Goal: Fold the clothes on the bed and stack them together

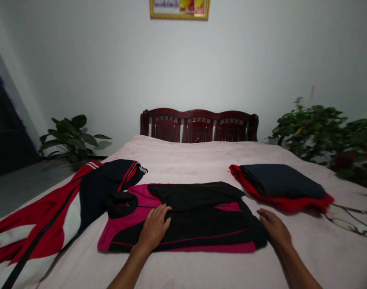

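Note:
A black-and-pink long-sleeved top (201, 224) with a raised black collar lies flat on the bed in front of me, its sleeve folded across the body. My left hand (155, 224) rests on its chest near the collar, fingers laid flat on the cloth. At the hem on the opposite end is my right hand (274, 226), its fingers curled in at the edge of the cloth. Dark fabric seems to show between its thumb and fingers.
Left of the top sprawls a red, white and navy zip jacket (72, 208). A folded dark blue garment (282, 180) sits on a folded red one (287, 204) at right, beside eyeglasses (349, 224). Behind are the pink bedsheet (186, 160), wooden headboard (198, 125) and plants (311, 128).

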`<state>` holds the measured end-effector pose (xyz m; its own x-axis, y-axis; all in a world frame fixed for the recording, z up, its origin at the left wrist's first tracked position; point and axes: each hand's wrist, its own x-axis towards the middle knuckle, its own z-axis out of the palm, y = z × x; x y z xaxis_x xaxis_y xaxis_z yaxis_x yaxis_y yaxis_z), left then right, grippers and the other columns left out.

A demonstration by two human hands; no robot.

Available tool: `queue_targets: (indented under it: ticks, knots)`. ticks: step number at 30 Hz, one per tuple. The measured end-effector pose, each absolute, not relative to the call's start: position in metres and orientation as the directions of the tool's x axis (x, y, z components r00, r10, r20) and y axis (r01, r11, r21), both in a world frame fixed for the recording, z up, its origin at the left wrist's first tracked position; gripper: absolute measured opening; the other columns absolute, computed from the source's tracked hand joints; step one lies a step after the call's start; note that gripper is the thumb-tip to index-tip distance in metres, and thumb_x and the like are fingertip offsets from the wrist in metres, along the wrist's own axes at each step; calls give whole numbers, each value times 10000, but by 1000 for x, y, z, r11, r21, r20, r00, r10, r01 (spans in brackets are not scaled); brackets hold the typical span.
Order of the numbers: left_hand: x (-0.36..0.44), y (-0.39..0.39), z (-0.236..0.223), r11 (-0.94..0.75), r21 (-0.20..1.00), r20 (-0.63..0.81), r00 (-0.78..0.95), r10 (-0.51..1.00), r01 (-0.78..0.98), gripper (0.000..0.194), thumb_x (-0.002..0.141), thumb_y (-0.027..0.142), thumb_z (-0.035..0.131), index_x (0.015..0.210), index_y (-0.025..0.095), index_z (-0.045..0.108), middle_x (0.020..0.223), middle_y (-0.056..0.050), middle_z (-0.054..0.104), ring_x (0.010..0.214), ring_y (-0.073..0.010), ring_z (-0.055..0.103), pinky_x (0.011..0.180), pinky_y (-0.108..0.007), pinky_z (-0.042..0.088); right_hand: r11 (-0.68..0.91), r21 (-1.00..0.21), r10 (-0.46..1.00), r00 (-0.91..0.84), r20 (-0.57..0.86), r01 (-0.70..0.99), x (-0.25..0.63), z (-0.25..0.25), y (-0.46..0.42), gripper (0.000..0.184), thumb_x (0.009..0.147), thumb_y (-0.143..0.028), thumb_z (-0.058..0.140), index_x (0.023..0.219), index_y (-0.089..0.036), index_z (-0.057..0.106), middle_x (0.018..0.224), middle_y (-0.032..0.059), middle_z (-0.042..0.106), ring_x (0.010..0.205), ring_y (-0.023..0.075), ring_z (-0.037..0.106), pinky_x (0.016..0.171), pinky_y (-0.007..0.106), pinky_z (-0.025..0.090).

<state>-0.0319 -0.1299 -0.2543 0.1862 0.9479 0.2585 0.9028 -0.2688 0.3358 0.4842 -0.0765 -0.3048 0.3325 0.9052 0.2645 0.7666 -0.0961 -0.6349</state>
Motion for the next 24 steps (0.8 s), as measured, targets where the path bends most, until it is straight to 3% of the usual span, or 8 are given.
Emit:
queue_targets:
  ticks: [4, 17, 24]
  knots:
    - [-31, -130, -252, -256, 325, 237, 184, 954, 910, 396, 1000, 305, 412, 1376, 264, 525, 1497, -22, 470, 1425, -175, 384, 1215, -440, 245, -111, -642, 911, 335, 239, 759, 485, -306, -76, 568, 737, -462, 422, 1146, -159, 676, 1300, 102, 613, 1253, 270, 552, 1123, 410, 390]
    - [-31, -132, -250, -244, 313, 223, 179, 958, 918, 395, 1005, 302, 406, 1382, 266, 516, 1507, -8, 456, 1433, -160, 369, 1224, -425, 234, -81, -673, 883, 366, 293, 735, 478, -297, -80, 407, 724, -379, 503, 1018, -204, 723, 1195, 78, 675, 1170, 254, 613, 1049, 372, 458]
    - [-31, -131, -252, -257, 315, 243, 184, 952, 914, 389, 998, 290, 424, 1374, 263, 524, 1492, -10, 472, 1418, -164, 390, 1214, -428, 254, -113, -650, 902, 353, 251, 752, 479, -298, -79, 508, 725, -416, 453, 1093, -166, 699, 1270, 106, 635, 1232, 278, 573, 1094, 415, 418]
